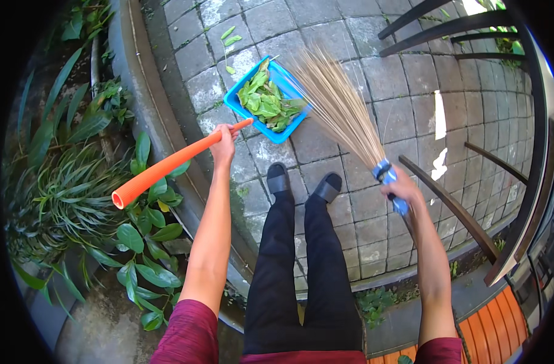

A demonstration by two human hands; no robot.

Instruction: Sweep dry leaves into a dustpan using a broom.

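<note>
My left hand (224, 142) is closed around the orange tubular handle (168, 161) of a blue plastic dustpan (281, 134). Green and browning leaves (264, 101) lie heaped in the pan, which rests on the paving. In my right hand (405, 185) is a stick broom (343, 107), gripped at its blue-wrapped end. The broom's bristles fan out up and to the left, their tips at the pan's right side, slightly blurred. A thin stem with a few green leaflets (230, 70) lies on the pavers just beyond the pan.
Square grey pavers (391, 118) cover the ground around my slippered feet. A concrete curb (156, 104) borders leafy plants (145, 236) on the left. Dark curved bars (459, 204) of a frame stand at the right, with orange slats (495, 325) at the lower right.
</note>
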